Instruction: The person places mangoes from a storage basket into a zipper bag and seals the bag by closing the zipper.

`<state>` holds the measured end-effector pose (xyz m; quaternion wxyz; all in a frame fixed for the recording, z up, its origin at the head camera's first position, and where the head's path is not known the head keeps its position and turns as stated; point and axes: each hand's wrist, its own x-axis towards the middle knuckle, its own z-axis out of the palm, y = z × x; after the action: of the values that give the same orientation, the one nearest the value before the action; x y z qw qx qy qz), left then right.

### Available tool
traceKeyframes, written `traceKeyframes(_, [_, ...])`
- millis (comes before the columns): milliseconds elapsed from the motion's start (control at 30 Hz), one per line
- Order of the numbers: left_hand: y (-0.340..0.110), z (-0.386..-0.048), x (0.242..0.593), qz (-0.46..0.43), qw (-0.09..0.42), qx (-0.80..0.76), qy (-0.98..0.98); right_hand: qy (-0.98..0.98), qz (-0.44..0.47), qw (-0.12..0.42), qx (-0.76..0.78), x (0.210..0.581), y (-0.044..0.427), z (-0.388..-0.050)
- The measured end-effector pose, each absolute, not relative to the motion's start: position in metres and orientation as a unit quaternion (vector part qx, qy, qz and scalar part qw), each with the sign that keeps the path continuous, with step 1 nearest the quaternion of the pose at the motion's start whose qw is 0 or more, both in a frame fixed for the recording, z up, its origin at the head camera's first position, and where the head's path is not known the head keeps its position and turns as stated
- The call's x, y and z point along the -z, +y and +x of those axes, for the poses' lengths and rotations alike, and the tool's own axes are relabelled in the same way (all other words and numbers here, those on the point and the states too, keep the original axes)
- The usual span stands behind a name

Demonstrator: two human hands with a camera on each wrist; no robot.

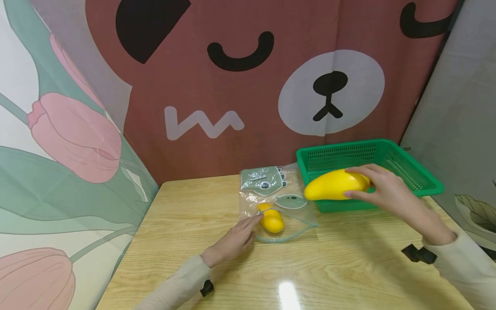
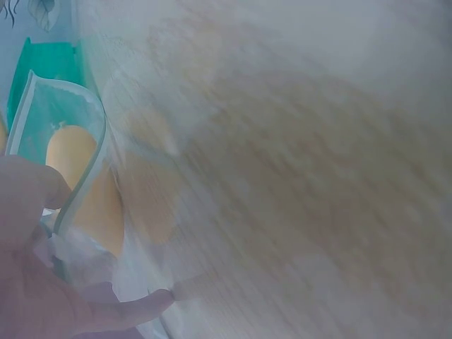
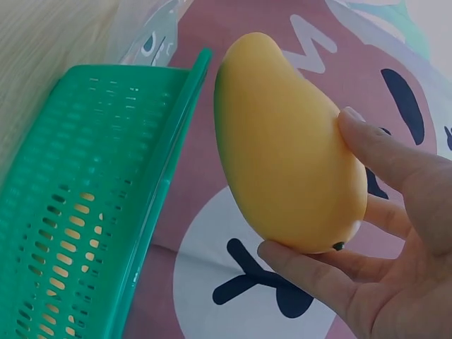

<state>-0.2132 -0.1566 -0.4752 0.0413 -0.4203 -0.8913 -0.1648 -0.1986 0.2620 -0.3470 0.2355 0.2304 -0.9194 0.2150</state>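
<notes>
While the right hand (image 1: 381, 187) is in the air: its thumb and fingers are clamped around the yellow mango (image 1: 333, 185).
Mango: near the rim of the green basket (image 1: 341, 156).
Left hand (image 1: 234, 239): touching the transparent bag (image 1: 289, 201); whether it pinches, I cannot tell.
Bag: on the bench (image 1: 186, 228), with yellow fruit (image 1: 273, 222) inside.

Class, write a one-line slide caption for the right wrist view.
The right hand holds a mango near a green basket.

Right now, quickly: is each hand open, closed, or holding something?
Left hand: touching the clear bag at its opening; whether it grips cannot be told.
Right hand: holding a yellow mango.
</notes>
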Motion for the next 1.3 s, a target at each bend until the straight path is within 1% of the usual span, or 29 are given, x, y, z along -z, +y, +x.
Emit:
traceKeyframes(367, [-0.156, -0.213, 0.477, -0.423, 0.048, 0.167, -0.889, -0.908, 0.252, 0.261, -0.212, 0.35, 0.257, -0.197])
traceKeyframes(833, [-0.157, -0.214, 0.477, -0.431, 0.062, 0.164, -0.885, -0.903, 0.26, 0.262, -0.219, 0.35, 0.25, -0.19])
traceKeyframes(1300, [-0.156, -0.214, 0.477, -0.426, 0.051, 0.164, -0.888, -0.905, 0.261, 0.253, -0.222, 0.352, 0.241, -0.183])
